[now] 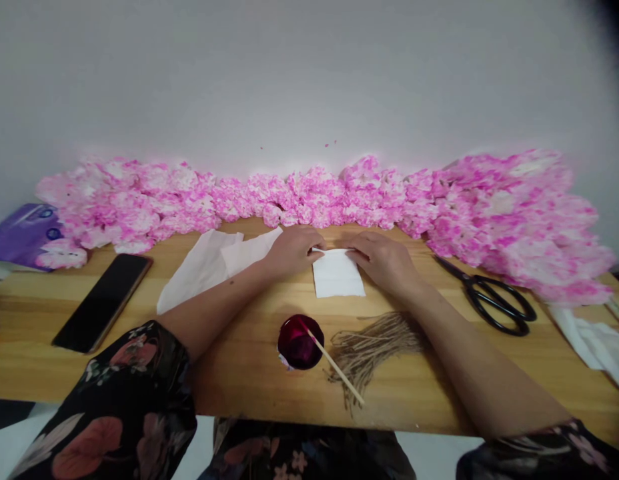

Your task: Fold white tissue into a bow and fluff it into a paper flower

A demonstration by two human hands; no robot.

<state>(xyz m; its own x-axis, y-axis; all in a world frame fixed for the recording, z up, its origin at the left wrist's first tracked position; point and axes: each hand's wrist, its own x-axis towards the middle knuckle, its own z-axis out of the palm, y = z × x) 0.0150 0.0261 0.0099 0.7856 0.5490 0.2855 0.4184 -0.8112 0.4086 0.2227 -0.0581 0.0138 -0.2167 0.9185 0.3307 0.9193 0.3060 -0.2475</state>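
Observation:
Both hands pinch the far edge of a small white tissue paper [338, 277] over the middle of the wooden table. My left hand [294, 248] grips its left corner between thumb and fingers. At the right corner, my right hand [384, 259] does the same. The edge between them looks folded or pleated in a narrow strip. Closer to me stands a small bowl of dark red-purple liquid [300, 341], with a thin wooden stick [339, 373] leaning out of it. A bundle of thin brown twine pieces [372, 350] lies beside the bowl, near my right forearm.
Pink-and-white paper flowers [314, 197] line the table's back along the wall. White tissue sheets [202, 267] and a black phone [104, 303] lie to the left, near a purple tissue pack [24, 233]. Black-handled scissors [494, 300] and more white tissue [589, 340] are on the right.

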